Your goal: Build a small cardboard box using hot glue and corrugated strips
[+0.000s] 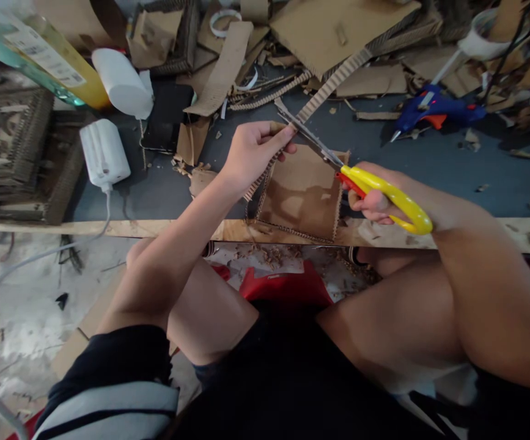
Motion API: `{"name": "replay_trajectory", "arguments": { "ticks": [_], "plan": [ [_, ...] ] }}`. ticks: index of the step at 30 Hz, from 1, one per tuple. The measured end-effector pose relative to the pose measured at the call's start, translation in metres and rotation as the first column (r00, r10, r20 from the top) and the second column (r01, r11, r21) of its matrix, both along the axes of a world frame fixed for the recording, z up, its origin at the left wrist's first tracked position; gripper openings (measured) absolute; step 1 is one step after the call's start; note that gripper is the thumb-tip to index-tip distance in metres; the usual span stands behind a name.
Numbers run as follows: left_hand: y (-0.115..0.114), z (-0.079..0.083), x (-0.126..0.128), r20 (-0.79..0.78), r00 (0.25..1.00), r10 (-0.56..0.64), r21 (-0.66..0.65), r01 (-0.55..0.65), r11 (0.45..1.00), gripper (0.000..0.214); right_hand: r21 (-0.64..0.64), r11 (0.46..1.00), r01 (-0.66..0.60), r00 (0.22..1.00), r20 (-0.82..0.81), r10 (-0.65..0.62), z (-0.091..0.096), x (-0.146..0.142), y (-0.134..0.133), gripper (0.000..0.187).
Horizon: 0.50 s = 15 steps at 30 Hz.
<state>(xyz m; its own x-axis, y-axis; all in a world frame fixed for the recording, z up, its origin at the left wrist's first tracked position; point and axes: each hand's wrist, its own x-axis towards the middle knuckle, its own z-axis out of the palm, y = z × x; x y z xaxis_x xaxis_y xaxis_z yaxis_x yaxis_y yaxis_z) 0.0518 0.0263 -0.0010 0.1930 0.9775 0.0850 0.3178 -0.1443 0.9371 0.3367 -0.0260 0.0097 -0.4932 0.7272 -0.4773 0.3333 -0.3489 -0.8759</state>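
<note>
My left hand (260, 150) pinches a long strip of corrugated cardboard (333, 82), which runs up to the right and also hangs below the fingers. In my right hand (377, 195) are scissors (384, 192) with yellow and red handles. Their blades are parted and lie across the strip near my left fingertips; whether they touch it I cannot tell. Beneath both hands a square cardboard piece (304, 195) with corrugated strips along its edges lies at the front of the table.
A blue glue gun (439, 110) lies at the right. White power adapter (104, 153), bottle (49, 58) and stacked cardboard frames (12, 146) stand at the left. Cardboard scraps (223, 67) cover the back of the table (375, 137). A red stool (285, 284) shows below.
</note>
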Motion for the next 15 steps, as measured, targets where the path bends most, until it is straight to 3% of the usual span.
{"name": "replay_trajectory", "arguments": {
  "ticks": [4, 7, 12, 15],
  "plan": [
    [0.003, 0.001, 0.000, -0.005, 1.000, 0.013, 0.008, -0.013, 1.000, 0.037, 0.044, 0.998, 0.048, 0.999, 0.001, -0.048, 0.007, -0.005, -0.005, 0.087],
    [0.004, 0.002, -0.001, 0.002, 1.000, 0.011, 0.035, -0.011, 0.999, 0.033, 0.032, 0.999, 0.007, 1.000, -0.017, -0.006, 0.010, -0.005, -0.006, 0.093],
    [0.007, 0.000, -0.005, 0.036, 0.999, 0.002, 0.054, -0.004, 0.999, 0.031, 0.088, 0.991, 0.098, 0.991, 0.082, -0.105, 0.010, -0.012, -0.004, 0.090],
    [0.008, -0.003, -0.007, 0.058, 0.998, 0.001, 0.026, -0.002, 1.000, 0.026, 0.055, 0.988, 0.145, 0.974, 0.166, -0.152, 0.012, -0.020, -0.004, 0.082]
  ]
}}
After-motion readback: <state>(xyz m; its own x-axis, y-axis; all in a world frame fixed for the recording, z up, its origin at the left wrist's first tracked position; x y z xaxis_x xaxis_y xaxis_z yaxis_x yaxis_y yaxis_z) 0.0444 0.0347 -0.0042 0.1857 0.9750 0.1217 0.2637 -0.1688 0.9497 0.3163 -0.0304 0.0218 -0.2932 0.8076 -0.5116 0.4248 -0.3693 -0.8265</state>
